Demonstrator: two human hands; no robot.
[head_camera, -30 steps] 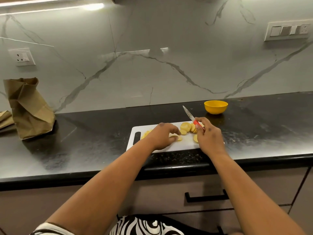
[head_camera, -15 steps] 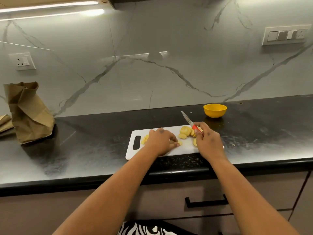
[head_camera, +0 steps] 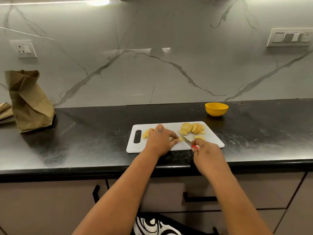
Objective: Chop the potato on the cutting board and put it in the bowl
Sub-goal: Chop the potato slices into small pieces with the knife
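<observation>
Mid-chop, I'd say. Left hand pins a potato piece on the white cutting board to steady it; right hand grips the red-handled knife, blade at that piece. Sliced rounds sit nearer the yellow bowl (looks empty, off the board's far corner).

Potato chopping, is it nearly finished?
About halfway. Slices already lie fanned on the board. The left hand pins a piece while the right hand cuts it with the knife. No potato shows in the bowl, so filling it remains.
</observation>
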